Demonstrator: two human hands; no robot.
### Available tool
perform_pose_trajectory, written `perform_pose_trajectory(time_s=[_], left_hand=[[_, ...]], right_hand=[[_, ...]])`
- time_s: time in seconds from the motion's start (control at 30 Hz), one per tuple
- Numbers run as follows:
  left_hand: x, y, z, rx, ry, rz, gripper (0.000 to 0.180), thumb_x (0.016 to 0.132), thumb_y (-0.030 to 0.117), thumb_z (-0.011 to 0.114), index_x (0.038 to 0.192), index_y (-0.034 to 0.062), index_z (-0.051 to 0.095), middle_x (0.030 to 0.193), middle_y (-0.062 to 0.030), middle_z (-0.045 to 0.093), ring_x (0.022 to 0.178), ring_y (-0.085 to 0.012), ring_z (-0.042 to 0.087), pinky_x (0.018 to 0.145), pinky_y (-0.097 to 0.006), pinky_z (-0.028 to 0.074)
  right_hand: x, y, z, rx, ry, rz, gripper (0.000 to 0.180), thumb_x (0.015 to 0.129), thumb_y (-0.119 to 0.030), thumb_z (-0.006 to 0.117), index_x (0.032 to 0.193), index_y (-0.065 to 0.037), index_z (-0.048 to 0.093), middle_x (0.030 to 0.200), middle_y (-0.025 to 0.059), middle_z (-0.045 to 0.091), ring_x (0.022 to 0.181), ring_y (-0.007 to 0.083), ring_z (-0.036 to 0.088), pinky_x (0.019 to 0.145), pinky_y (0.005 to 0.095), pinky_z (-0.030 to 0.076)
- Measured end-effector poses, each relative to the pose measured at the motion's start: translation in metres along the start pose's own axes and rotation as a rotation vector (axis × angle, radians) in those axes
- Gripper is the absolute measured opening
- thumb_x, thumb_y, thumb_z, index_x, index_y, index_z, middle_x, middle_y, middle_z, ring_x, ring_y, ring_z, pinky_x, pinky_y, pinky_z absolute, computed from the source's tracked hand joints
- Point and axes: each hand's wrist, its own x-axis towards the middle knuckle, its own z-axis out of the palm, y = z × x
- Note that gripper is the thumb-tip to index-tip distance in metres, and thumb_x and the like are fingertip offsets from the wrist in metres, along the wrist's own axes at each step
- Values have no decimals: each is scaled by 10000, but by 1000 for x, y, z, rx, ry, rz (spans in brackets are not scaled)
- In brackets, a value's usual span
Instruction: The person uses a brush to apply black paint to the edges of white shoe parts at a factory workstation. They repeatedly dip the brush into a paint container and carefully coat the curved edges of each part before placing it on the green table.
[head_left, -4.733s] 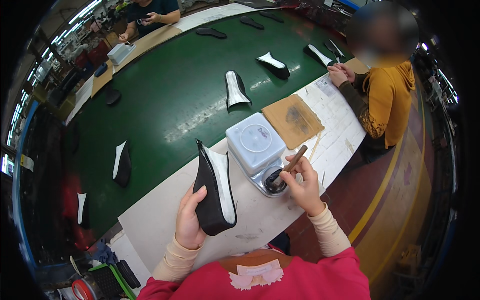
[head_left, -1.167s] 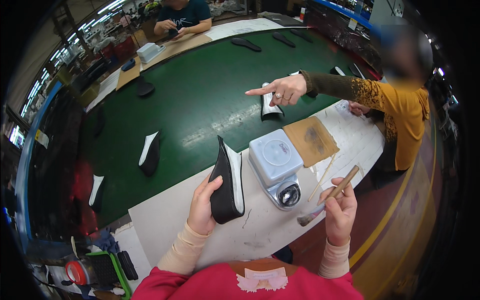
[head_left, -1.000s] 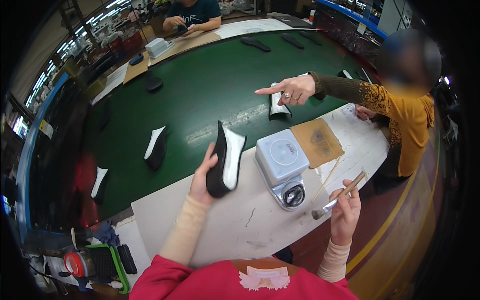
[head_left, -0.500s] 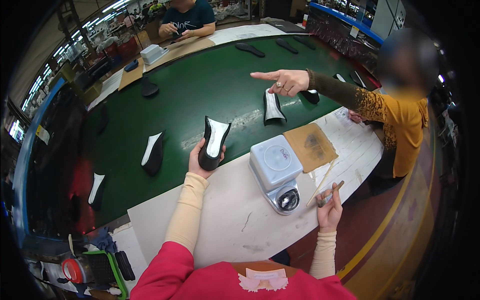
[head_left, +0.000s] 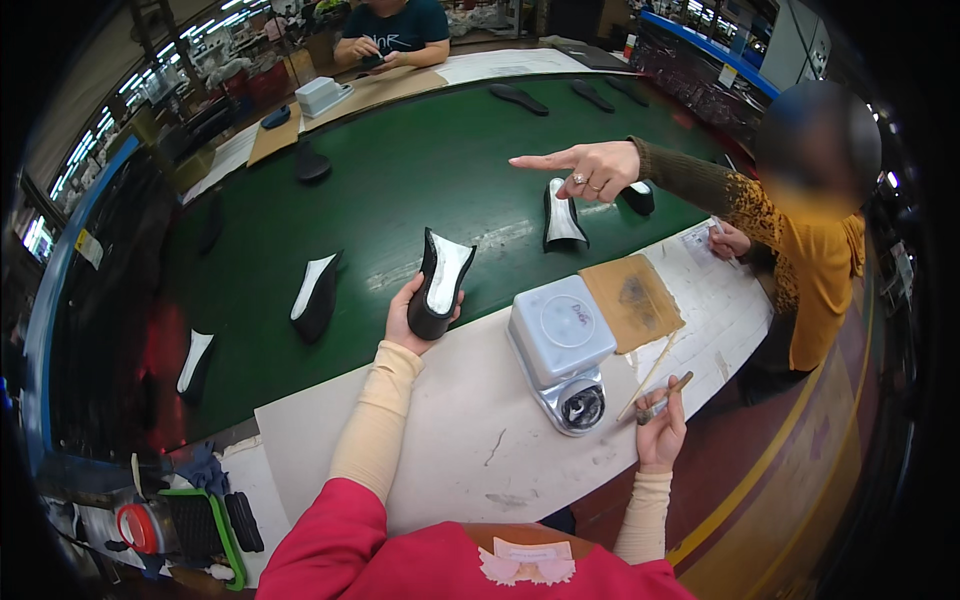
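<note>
Gripped in my left hand [head_left: 402, 322] is a black wedge shoe sole [head_left: 443, 285] with a white upper face, tilted up over the near edge of the green belt. My right hand [head_left: 661, 440] is closed on a small brush [head_left: 653, 411], off to the right by the table edge. Between my hands stands a pale box-shaped glue dispenser [head_left: 562, 330] with a round cup, dark inside, at its front. A thin stick [head_left: 648, 377] lies beside it. More white-faced soles rest on the belt, such as one left of my hand [head_left: 316, 297].
The green conveyor belt [head_left: 400, 190] runs across, with several dark soles at its far side. Pale board [head_left: 440, 430] covers my table, and a brown sheet [head_left: 632, 302] lies behind the dispenser. At right, a co-worker's pointing hand [head_left: 590, 170] reaches over the belt. Another person sits opposite.
The whole view has shifted slightly, moving most things a little to the right. The co-worker's other hand shows more clearly, with a thin white thing in it. My grips look the same.
</note>
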Motion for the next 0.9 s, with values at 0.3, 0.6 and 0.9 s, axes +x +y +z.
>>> perform_pose_trajectory(time_s=[0.3,0.6,0.9], left_hand=[[-20,12,7,69,-99,149,414,902,315,462,1166,-2,500,1010,-213,601,836,-307,623,669,-394,541],[-124,114,-34,-155,-311,588,513,878,346,510,1210,-41,448,1076,-233,505,929,-308,550,758,-355,522],[-178,154,-112,-235,69,699,420,860,286,548,1151,-13,504,1086,-206,540,1016,-345,529,772,-395,507]], right_hand=[[0,0,3,-36,71,3,287,931,-143,449,1199,-42,460,755,35,501,698,122,426,707,298,343],[1,-4,-1,-2,25,26,302,939,-148,446,1221,-40,439,788,47,520,717,139,441,725,313,354],[1,-6,-4,-24,70,45,306,949,-155,428,1231,-40,435,796,40,496,720,133,437,707,300,357]])
